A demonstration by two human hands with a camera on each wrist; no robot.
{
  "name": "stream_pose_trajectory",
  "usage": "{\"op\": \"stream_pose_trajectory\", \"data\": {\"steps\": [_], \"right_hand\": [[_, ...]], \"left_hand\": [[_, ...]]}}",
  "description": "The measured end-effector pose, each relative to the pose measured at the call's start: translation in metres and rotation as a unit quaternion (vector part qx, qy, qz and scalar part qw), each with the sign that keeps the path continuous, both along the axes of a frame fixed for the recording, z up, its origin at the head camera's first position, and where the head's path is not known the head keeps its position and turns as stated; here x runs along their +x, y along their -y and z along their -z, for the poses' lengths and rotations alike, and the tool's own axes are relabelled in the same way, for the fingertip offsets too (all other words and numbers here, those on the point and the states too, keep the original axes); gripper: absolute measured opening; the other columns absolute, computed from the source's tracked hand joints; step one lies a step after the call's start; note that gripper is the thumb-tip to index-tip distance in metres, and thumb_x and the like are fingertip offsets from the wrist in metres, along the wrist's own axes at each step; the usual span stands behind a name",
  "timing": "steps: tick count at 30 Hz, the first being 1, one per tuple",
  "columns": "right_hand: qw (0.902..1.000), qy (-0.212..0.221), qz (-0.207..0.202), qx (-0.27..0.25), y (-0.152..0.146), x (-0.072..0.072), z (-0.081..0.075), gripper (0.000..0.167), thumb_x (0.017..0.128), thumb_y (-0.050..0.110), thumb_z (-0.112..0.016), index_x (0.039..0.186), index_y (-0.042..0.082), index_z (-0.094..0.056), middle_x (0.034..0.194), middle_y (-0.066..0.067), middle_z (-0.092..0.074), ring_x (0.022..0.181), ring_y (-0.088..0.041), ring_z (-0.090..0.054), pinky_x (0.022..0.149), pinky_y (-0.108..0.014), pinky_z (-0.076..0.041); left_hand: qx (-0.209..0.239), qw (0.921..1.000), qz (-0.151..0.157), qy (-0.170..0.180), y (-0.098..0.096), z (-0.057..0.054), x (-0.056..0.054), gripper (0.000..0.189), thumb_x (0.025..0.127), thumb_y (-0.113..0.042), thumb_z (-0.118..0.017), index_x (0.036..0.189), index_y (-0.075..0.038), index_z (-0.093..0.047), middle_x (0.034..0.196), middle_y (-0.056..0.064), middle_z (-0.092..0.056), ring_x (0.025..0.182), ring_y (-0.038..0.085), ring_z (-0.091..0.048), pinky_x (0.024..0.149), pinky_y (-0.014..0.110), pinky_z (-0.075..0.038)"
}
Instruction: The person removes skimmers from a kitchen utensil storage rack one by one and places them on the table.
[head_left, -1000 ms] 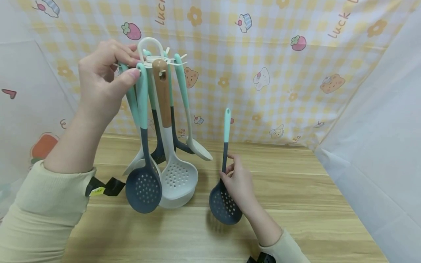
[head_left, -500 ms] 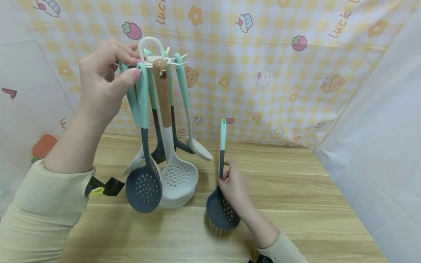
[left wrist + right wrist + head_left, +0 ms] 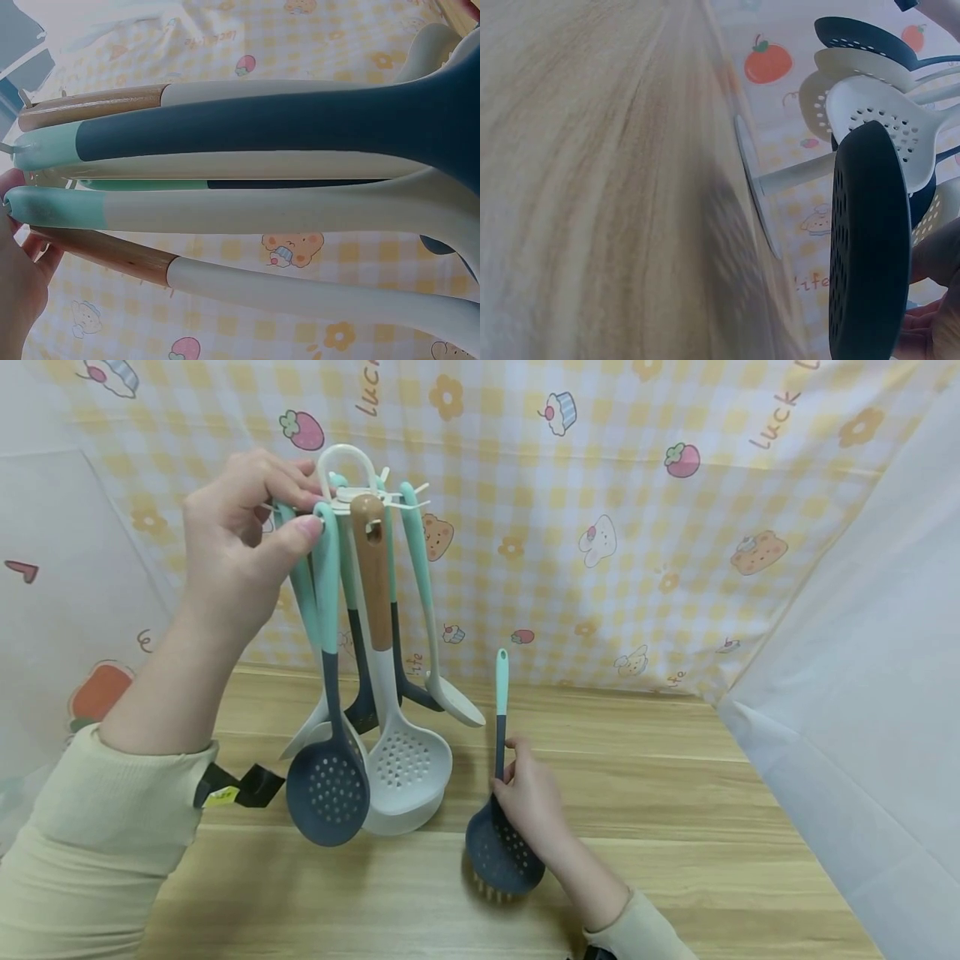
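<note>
My left hand (image 3: 240,527) grips the top of a white utensil rack (image 3: 347,449), its thumb against the turquoise handle end of a hanging dark blue skimmer (image 3: 328,789). Several other utensils hang round the rack, among them a white skimmer (image 3: 408,760) with a brown handle and a pale ladle (image 3: 453,700). To the right of the rack, my right hand (image 3: 534,797) pinches the dark stem of another blue skimmer (image 3: 491,847), its turquoise handle pointing up. Dotted light beneath its bowl falls on the table. The right wrist view shows this skimmer's bowl (image 3: 874,247) edge-on, close up.
A wooden table (image 3: 660,810) lies under everything. Behind it hangs a yellow checked cloth (image 3: 570,560), with white cloth (image 3: 870,710) at the right side. The rack's post (image 3: 795,174) and round base (image 3: 754,187) show in the right wrist view.
My right hand has moved the skimmer toward me and a little left, so its handle top sits lower in the head view. The left hand and the rack stay almost still.
</note>
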State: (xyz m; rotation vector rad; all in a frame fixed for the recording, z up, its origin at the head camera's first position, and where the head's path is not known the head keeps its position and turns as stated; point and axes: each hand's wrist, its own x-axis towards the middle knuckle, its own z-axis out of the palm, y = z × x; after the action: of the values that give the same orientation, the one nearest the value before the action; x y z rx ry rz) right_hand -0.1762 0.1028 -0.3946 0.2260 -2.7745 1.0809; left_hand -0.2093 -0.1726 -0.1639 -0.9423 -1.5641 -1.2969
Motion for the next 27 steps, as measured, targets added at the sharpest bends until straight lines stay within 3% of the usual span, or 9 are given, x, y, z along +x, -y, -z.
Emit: {"op": "stream_pose_trajectory", "data": {"steps": [27], "right_hand": [[0.9977, 0.064, -0.021, 0.011, 0.007, 0.003, 0.019, 0.051, 0.079, 0.001, -0.072, 0.126, -0.004, -0.050, 0.066, 0.001, -0.055, 0.054, -0.012, -0.053, 0.046, -0.025, -0.046]], "left_hand": [[0.011, 0.9999, -0.001, 0.001, -0.001, 0.001, -0.002, 0.033, 0.072, -0.016, -0.055, 0.079, 0.016, -0.058, 0.084, -0.002, -0.063, 0.105, 0.026, -0.053, 0.086, 0.030, -0.046]]}}
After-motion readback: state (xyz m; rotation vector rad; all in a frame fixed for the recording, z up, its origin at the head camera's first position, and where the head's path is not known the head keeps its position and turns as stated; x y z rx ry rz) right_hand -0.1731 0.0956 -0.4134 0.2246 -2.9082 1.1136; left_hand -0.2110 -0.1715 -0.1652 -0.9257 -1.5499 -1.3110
